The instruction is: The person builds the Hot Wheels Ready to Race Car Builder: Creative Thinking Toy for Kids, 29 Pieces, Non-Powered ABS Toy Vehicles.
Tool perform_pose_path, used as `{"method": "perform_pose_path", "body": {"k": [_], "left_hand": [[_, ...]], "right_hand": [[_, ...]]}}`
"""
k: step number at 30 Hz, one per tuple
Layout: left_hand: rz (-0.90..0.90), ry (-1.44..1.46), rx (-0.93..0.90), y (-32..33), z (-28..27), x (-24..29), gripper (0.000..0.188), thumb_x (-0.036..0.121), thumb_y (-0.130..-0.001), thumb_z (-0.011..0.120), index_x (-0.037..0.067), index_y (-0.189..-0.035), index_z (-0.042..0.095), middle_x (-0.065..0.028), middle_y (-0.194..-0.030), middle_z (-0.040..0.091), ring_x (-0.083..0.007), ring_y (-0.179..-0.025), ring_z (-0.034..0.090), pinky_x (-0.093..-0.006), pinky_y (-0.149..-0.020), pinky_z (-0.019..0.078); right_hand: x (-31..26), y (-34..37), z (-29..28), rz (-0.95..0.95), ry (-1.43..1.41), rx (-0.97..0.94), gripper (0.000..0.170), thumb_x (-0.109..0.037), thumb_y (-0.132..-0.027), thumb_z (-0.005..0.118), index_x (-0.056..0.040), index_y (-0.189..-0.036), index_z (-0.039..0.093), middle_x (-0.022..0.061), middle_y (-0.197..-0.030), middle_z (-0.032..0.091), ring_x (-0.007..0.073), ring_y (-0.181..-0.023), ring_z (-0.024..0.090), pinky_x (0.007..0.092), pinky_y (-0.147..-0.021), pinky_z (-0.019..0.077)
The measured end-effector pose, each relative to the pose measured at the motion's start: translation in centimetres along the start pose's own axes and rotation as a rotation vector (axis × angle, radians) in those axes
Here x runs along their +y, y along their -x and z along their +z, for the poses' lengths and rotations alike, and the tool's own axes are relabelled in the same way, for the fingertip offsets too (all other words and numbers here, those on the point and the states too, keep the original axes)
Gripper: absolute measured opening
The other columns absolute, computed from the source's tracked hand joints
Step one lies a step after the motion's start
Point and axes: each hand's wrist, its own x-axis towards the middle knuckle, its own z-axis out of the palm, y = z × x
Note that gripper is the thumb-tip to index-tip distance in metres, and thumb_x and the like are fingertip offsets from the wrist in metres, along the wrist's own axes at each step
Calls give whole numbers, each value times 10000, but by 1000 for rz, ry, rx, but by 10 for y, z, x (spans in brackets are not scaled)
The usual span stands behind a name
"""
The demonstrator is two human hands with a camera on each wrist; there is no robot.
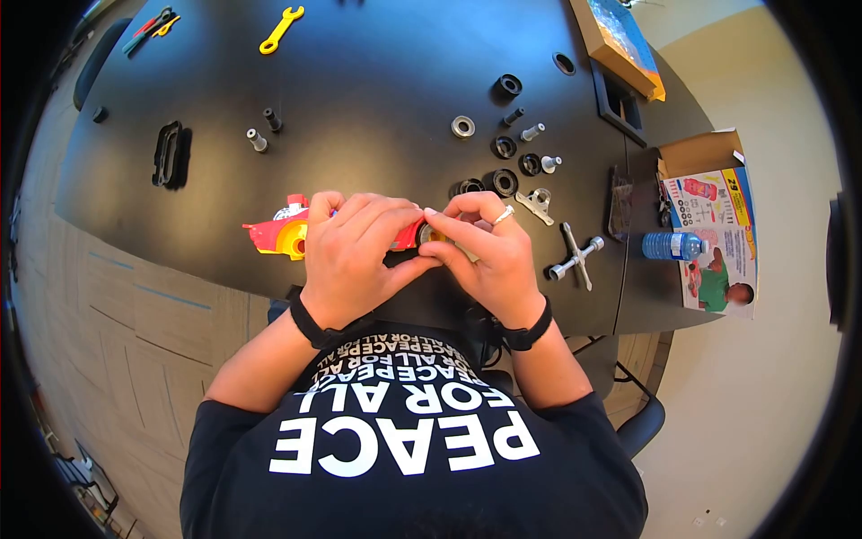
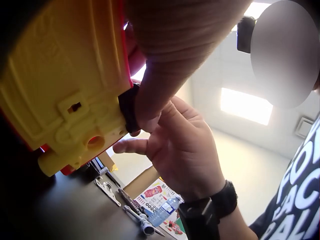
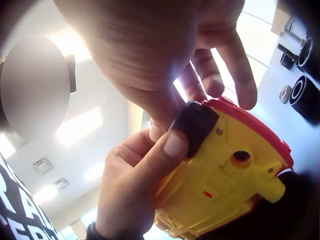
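A red toy car (image 1: 269, 237) with a yellow underside (image 3: 225, 165) is held up close to the body, over the table's near edge. My left hand (image 1: 348, 256) grips it from above, and the left thumb (image 3: 175, 145) presses on a black wheel (image 3: 200, 125) at the car's side. On the other side of that wheel, my right hand (image 1: 492, 250) pinches it between thumb and forefinger. A round hole (image 2: 94, 142) shows in the yellow underside near the wheel. Much of the car's top is hidden behind the left hand.
Black tyres (image 1: 505, 182), rims and pegs (image 1: 257, 139) lie on the dark table. A cross-shaped wrench (image 1: 576, 258), water bottle (image 1: 669, 246) and printed box (image 1: 718, 225) are at right. A yellow wrench (image 1: 282, 30) and a black frame (image 1: 167, 154) lie farther left.
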Motion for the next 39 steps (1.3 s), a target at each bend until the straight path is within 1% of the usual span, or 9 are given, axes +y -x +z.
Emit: {"method": "perform_pose_path", "body": {"k": [10, 16, 23, 25, 27, 29, 30, 37, 39], "left_hand": [[-39, 1, 20, 3, 0, 1, 525, 416, -778, 1005, 143, -1162, 773, 35, -1070, 821, -164, -983, 757, -407, -875, 413], [4, -22, 62, 4, 4, -1, 547, 424, -773, 1014, 140, -1167, 761, 7, -1050, 821, -191, -941, 769, -397, -879, 418], [-11, -17, 17, 4, 0, 1, 586, 458, -759, 1015, 143, -1179, 755, 19, -1090, 826, -192, -963, 769, -406, -889, 420], [-5, -30, 10, 3, -1, 2, 563, 457, -757, 1015, 146, -1154, 764, 24, -1106, 829, -191, -978, 768, -407, -895, 415], [22, -35, -7, 1, -2, 1, 545, 447, -757, 1015, 148, -1141, 770, 25, -1118, 830, -193, -983, 767, -406, -899, 412], [50, -40, -22, 0, -3, 1, 526, 437, -758, 1014, 150, -1128, 776, 26, -1129, 830, -194, -988, 767, -406, -904, 410], [48, -42, -31, 1, -3, 0, 515, 427, -754, 1016, 151, -1119, 780, 26, -1141, 829, -196, -999, 766, -408, -909, 409], [24, -45, -58, 6, -3, -1, 513, 358, -730, 1008, 157, -1143, 778, 32, -1198, 810, -186, -1079, 750, -433, -925, 409], [17, -46, -65, 5, -4, 0, 494, 312, -740, 1012, 151, -1146, 781, 18, -1210, 818, -199, -1093, 754, -430, -938, 410]], "right_hand": [[9, -17, -22, -72, -75, -182, 433, -101, -834, 986, -48, -1248, 867, 97, -1232, 759, 186, -915, 677, 331, -784, 571], [14, -5, 1, -73, -72, -16, 424, -121, -803, 1009, -97, -1203, 872, 77, -1191, 776, 241, -971, 693, 358, -815, 584], [42, 16, -4, 110, -412, 290, 327, -226, -1081, 807, -43, -1352, 813, 96, -1268, 795, 145, -918, 695, 299, -792, 559], [57, 11, -19, 157, -75, 355, 306, -186, -1064, 820, -47, -1337, 813, 105, -1279, 789, 150, -898, 694, 297, -789, 554], [56, 0, -31, 304, 49, 297, 321, -150, -1026, 840, -46, -1327, 800, 123, -1290, 784, 236, -1018, 725, 361, -887, 573], [71, -21, -35, -1, 435, 176, 404, -134, -963, 876, -53, -1347, 778, 141, -1315, 776, 347, -1166, 702, 457, -1013, 557], [77, -27, -31, 29, 432, 123, 449, -138, -924, 888, -62, -1349, 765, 150, -1327, 770, 421, -1247, 660, 533, -1093, 519], [94, -55, -47, 43, 477, 49, 381, -71, -930, 844, -52, -1303, 765, 154, -1257, 787, 399, -1174, 711, 501, -1071, 547], [92, -45, -69, 242, 366, 129, 268, 15, -952, 788, -10, -1218, 773, 181, -1180, 787, 357, -1050, 765, 447, -935, 604]]}}
